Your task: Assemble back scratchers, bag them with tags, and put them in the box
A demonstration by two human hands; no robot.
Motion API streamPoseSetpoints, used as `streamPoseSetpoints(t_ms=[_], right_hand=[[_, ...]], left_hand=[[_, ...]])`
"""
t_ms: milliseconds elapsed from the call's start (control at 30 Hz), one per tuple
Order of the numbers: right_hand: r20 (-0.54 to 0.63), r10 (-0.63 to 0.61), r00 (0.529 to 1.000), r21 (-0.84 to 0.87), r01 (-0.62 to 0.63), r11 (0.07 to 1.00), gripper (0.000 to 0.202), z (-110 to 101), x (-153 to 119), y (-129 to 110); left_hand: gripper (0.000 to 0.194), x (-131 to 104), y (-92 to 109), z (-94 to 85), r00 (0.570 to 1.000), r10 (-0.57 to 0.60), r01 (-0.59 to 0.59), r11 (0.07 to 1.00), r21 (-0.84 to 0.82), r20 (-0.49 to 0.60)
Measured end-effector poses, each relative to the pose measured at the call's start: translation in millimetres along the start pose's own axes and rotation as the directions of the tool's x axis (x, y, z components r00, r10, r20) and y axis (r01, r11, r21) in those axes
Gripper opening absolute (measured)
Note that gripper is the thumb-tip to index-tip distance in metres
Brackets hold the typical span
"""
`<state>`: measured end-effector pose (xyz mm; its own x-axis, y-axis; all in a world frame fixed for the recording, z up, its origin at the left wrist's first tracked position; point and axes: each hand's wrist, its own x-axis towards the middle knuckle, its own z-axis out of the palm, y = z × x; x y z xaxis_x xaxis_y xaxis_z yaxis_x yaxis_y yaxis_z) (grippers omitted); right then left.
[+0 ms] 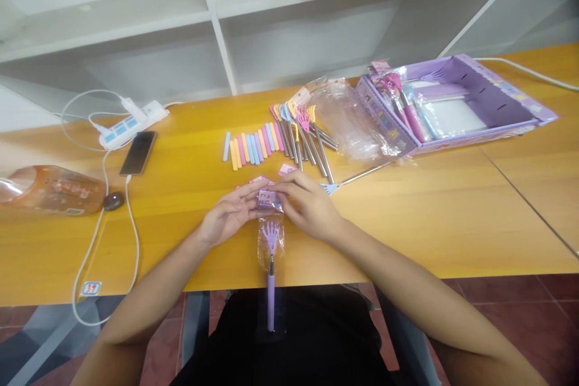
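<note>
A purple hand-shaped back scratcher (pixel 271 271) lies in a clear bag, its handle hanging past the table's front edge. At the bag's top is a pink and purple header card (pixel 268 198). My right hand (pixel 312 204) pinches the card's right side. Against its left side rests my left hand (pixel 230 214), palm turned inward and fingers extended. Another small pink card (pixel 287 169) lies just behind my right hand. Further back are a row of coloured handles (pixel 253 146) and a pile of metal rods with coloured hand-shaped heads (pixel 305 132). A blue-headed rod (pixel 362 176) lies apart.
A purple box (pixel 497 93) with bagged scratchers stands at the back right, beside clear bags (pixel 348 120). On the left are a phone (pixel 139 153), a power strip (pixel 133 125), cables and an orange bottle (pixel 54 190). Shelving rises behind the table.
</note>
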<state>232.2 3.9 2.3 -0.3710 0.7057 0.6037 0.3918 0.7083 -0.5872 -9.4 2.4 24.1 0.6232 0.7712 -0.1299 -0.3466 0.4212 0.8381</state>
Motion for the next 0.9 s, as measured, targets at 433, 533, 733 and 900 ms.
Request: streamPoseSetpoints(t_ms=[433,533,733,900], right_hand=[[0.059,0.008,0.998,0.064,-0.012,0.998,0.033,-2.7,0.8,-4.1],[0.071,0.014,0.997,0.058,-0.018,0.998,0.028,-2.3,0.1,-4.6],[0.089,0.035,0.995,0.015,-0.036,0.999,0.024,-3.2,-0.7,-4.8],[0.086,0.064,0.994,0.030,-0.067,0.997,0.022,-2.6,-1.7,-5.9]], left_hand=[[0.067,-0.7,-2.2,-3.8,1.000,0.008,-0.009,1.000,0.009,0.029],[0.067,-0.5,-2.2,-3.2,1.000,0.008,-0.008,1.000,0.011,0.030],[0.065,0.0,-3.0,-3.1,1.000,0.009,-0.010,1.000,0.026,0.028],[0.064,0.3,-3.5,-3.4,0.999,0.016,-0.017,0.999,0.033,0.027]])
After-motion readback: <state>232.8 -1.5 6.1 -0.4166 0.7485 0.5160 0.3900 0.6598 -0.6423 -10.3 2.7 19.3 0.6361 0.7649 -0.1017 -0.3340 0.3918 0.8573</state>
